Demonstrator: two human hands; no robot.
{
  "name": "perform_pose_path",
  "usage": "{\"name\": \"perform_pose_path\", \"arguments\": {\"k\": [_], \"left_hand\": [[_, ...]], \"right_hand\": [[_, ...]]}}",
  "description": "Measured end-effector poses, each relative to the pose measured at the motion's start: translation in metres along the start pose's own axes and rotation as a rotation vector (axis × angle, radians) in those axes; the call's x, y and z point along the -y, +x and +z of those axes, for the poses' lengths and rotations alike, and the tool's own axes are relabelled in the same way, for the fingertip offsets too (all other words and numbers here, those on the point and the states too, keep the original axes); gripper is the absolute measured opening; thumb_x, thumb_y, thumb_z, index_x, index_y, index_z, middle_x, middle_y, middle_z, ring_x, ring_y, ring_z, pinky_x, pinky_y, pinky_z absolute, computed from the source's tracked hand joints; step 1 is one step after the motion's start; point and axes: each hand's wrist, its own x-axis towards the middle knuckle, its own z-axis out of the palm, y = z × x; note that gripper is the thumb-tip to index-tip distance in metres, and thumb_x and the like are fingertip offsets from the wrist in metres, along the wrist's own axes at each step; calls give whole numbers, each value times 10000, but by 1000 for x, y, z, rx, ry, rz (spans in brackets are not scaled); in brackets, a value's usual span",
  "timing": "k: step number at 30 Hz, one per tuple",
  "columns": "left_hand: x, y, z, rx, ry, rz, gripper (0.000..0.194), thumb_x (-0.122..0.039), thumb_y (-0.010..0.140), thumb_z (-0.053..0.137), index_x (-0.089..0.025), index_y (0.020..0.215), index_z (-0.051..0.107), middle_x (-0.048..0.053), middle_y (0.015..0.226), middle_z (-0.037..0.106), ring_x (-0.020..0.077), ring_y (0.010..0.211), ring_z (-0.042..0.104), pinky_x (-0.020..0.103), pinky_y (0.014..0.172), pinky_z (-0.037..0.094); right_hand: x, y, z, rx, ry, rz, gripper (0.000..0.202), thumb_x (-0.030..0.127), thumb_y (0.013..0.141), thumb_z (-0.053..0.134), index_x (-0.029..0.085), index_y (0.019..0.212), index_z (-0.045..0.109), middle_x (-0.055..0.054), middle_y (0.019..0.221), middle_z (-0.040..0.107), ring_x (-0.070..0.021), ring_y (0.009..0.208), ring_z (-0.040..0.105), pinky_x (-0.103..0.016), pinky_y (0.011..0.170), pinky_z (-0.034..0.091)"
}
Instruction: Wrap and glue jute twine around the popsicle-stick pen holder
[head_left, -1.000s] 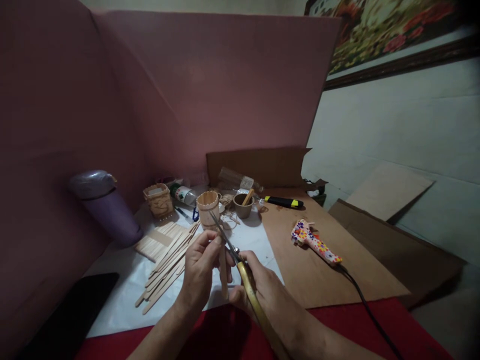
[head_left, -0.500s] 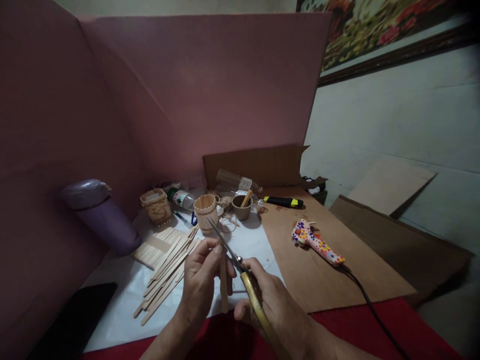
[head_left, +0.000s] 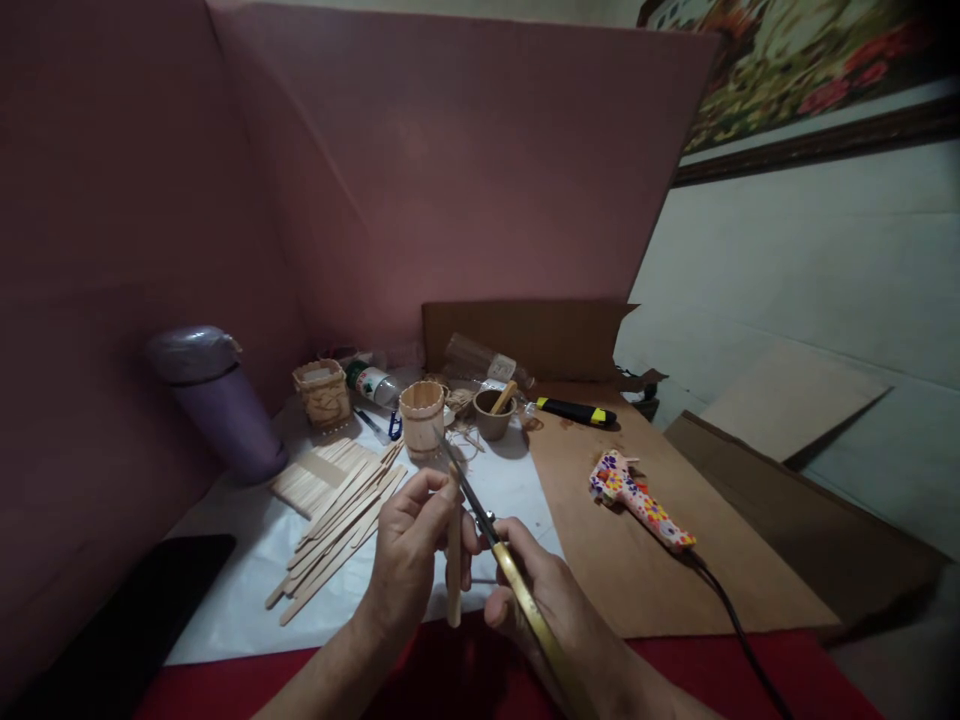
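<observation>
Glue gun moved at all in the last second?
No. The glue gun lies on the same spot of the cardboard sheet under it; only the camera view has shifted.

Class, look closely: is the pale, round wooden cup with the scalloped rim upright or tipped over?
Upright: the cup shows its scalloped opening facing up, above near-vertical sides.

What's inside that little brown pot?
A wooden piece leans inside the pot, its top above the rim. Its lower end and the bottom are hidden by the front wall.
</observation>
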Motion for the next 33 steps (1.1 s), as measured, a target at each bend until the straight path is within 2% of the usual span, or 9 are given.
{"name": "perform_pose_path", "arguments": {"k": [17,24,29,33], "left_hand": [[0,0,-1,-4,26,14,210,-369,848,575,-192,765,496,-15,502,614,110,315,489,199,327,379],[1,0,-3,10,4,19,185,-347,857,561,-190,782,500,-21,501,610,110,302,487,196,312,374],[-1,-1,-2,4,7,13,178,-339,856,565,-188,794,495,-31,496,605,108,314,497,191,324,382],[-3,0,-2,13,20,10,189,-348,865,552,-193,783,483,-34,489,606,104,299,482,183,310,369]], "right_hand": [[1,1,4,-45,82,49,550,646,734,643,196,972,433,65,633,395,-87,519,367,-212,487,304],[1,0,7,-76,108,50,515,633,764,619,193,971,449,70,627,388,-75,509,277,-201,485,324],[-1,1,10,-101,145,51,435,518,763,687,200,952,458,69,624,445,-70,499,330,-200,515,367],[-3,1,10,-98,152,62,379,401,765,720,211,961,456,59,634,523,-69,493,396,-187,486,345]]}}
